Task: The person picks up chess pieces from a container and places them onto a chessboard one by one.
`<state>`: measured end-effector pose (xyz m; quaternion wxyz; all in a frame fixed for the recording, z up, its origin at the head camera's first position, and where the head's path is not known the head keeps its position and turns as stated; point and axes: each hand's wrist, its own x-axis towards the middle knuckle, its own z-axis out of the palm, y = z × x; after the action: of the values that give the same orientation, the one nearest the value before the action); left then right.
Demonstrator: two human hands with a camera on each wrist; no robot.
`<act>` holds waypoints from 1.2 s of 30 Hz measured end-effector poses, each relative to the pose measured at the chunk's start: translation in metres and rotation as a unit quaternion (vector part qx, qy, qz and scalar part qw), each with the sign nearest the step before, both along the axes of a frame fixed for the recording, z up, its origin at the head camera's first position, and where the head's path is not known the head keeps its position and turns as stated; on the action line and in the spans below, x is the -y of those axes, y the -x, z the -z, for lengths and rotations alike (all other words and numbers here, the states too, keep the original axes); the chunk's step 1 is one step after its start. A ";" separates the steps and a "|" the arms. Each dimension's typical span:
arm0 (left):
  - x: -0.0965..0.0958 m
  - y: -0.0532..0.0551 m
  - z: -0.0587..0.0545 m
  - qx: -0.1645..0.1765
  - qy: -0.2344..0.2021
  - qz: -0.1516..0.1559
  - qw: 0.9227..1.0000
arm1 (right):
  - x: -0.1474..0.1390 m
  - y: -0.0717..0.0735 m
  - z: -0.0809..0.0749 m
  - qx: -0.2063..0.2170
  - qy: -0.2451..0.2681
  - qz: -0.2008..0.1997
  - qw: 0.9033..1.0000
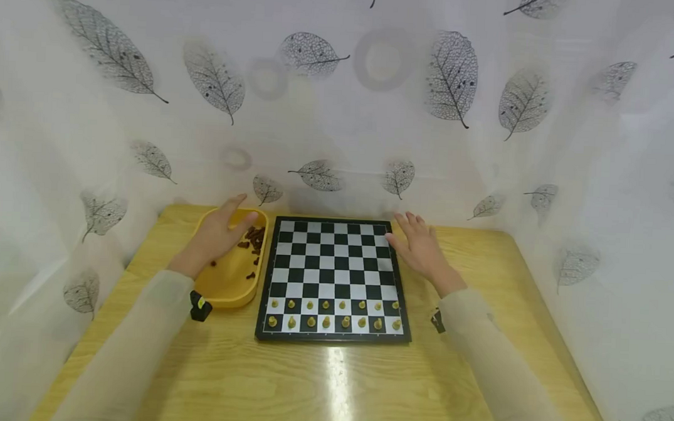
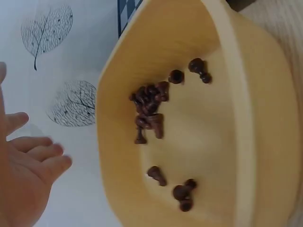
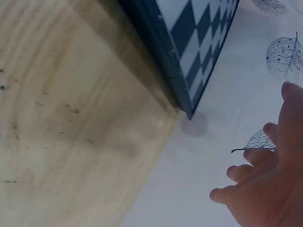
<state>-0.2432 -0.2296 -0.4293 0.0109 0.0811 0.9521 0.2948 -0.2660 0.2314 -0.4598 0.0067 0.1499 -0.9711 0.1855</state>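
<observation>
My left hand [image 1: 217,235] is over the yellow tray [image 1: 228,302], fingers loosely extended and holding nothing. Inside the tray lie several dark brown chess pieces [image 1: 255,237], heaped along its right side, with a few scattered apart. In the left wrist view the brown pieces [image 2: 150,101] show in a cluster against the tray wall [image 2: 111,156]. Beside the tray lies a black-and-white chessboard [image 1: 335,260], with yellow chess pieces [image 1: 326,322] standing on its two near rows. My right hand [image 1: 420,247] hovers by the board's far right corner, fingers spread and nothing in them.
All of this is on a light wooden table [image 1: 284,390]. A white sheet printed with grey leaves [image 1: 452,77] hangs behind the table's far edge and along both sides. Black straps [image 1: 200,306] with a small device sit at the wrists.
</observation>
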 end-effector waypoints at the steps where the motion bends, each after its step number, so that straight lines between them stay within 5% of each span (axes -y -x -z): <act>1: 0.002 0.000 0.002 0.003 -0.020 -0.005 1.000 | -0.001 -0.001 0.004 0.005 0.005 -0.003 1.000; 8: 0.013 -0.001 0.021 0.010 -0.107 -0.042 0.993 | -0.011 -0.007 0.034 0.027 0.020 -0.026 0.999; 15: 0.025 -0.001 0.046 0.055 -0.185 -0.081 0.978 | -0.014 -0.015 0.054 0.030 0.018 -0.030 0.999; 21: 0.025 -0.002 0.050 0.107 -0.175 -0.094 0.974 | -0.018 -0.018 0.063 0.024 0.009 -0.035 0.999; 36: 0.023 -0.001 0.057 0.142 -0.151 -0.111 0.972 | -0.015 -0.032 0.072 0.011 -0.040 -0.074 0.996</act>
<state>-0.2423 -0.2522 -0.4862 0.1011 -0.0674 0.8882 0.4430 -0.2337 0.2459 -0.5318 -0.0241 0.2196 -0.9640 0.1483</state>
